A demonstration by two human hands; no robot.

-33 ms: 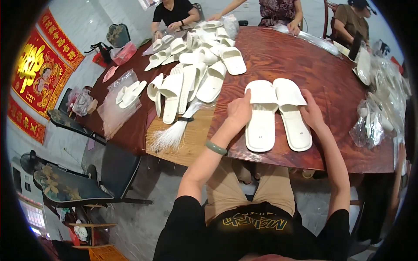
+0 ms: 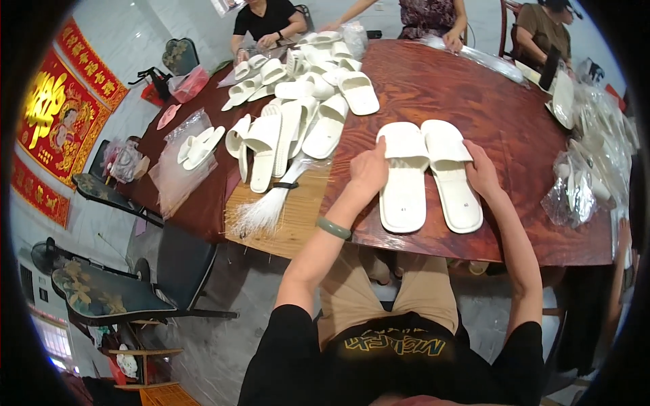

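2 hands (image 2: 369, 169) on white slippers (image 2: 428, 174), clear bags (image 2: 583, 183) right

Beyond the fingers: heap of white slippers (image 2: 298, 101) on the round dark counter (image 2: 474, 81). To their left: white tassel bundle (image 2: 267, 206), bagged slippers (image 2: 186, 159). To their right: clear plastic bags (image 2: 586, 172). Lower left: black chair (image 2: 122, 294).
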